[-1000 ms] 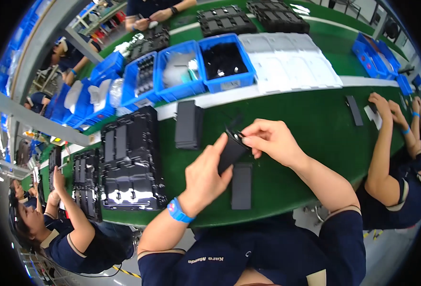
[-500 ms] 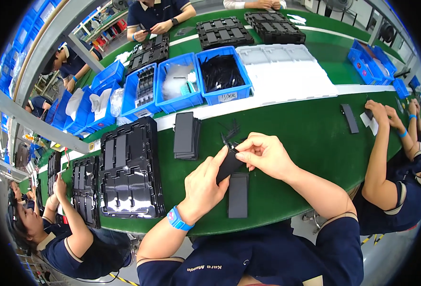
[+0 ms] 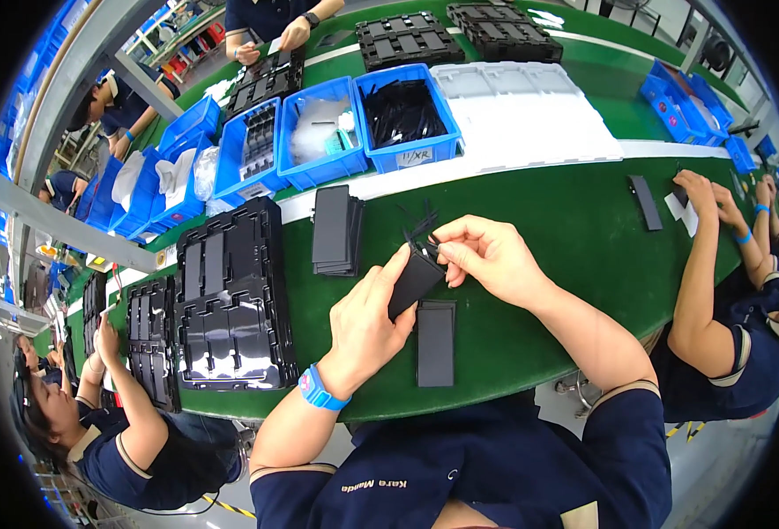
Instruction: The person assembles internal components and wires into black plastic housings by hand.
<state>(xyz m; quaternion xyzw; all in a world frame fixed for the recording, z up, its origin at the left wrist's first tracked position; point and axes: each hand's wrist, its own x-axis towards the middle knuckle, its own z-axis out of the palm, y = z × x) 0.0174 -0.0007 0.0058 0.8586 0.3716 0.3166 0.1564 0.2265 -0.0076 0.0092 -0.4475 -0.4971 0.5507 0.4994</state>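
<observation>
**Left hand (image 3: 363, 326) steadied a flat black rectangular box (image 3: 414, 284) for right-hand fingertips**

The box sat tilted above the green table (image 3: 530, 344), its upper end leaning toward a loose cluster of thin black flexible strips (image 3: 421, 217). The left grip was closed around its sides, fingers along one edge, thumb opposite. The right hand (image 3: 491, 260) had thumb and forefinger drawn close at the upper end; whether they pinched a strip there or merely touched the box could not be told.

The step looked like fine work at that end. Doing it well seemed to call for a firm but unsquashing left hold, fingers clear of the opening edge, and small, straight right-hand movements. Matching black rectangular pieces (image 3: 436, 344) lay just below, best left unbumped.
</observation>
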